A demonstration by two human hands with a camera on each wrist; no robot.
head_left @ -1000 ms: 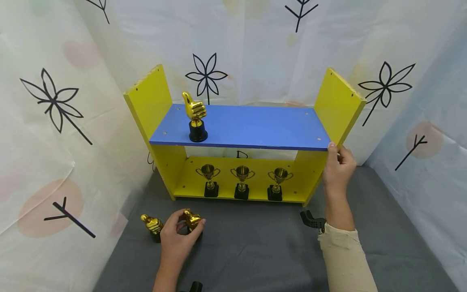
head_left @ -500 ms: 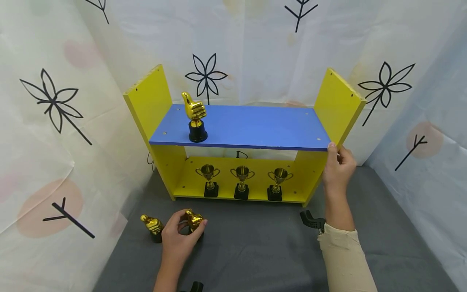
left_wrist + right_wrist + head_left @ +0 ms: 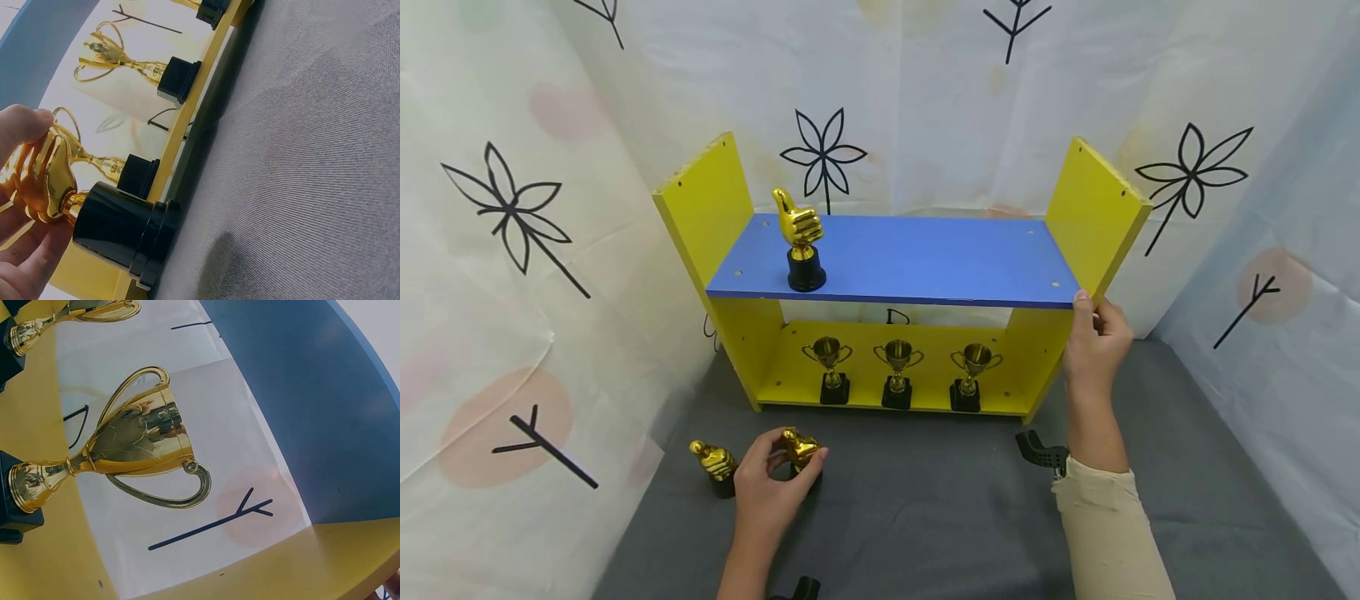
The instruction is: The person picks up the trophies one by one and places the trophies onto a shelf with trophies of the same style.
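My left hand (image 3: 771, 487) grips a gold thumbs-up trophy (image 3: 800, 450) by its gold top, fingers and thumb on either side. In the left wrist view its black base (image 3: 119, 228) is at or just above the grey cloth; I cannot tell which. A second thumbs-up trophy (image 3: 715, 465) stands left of that hand. My right hand (image 3: 1096, 346) holds the front edge of the yellow right side panel (image 3: 1097, 217), thumb at the blue shelf's corner. On the blue shelf (image 3: 925, 258), toward its left end, stands another thumbs-up trophy (image 3: 801, 242).
Three gold two-handled cups on black bases, a left cup (image 3: 827, 371), a middle cup (image 3: 898, 373) and a right cup (image 3: 140, 434), stand on the yellow lower shelf (image 3: 865, 332). The unit stands on a grey cloth (image 3: 925, 500), before a patterned white backdrop (image 3: 925, 108).
My left hand and the thumbs-up trophy in it have shifted very slightly to the right. My right hand stays at the side panel.
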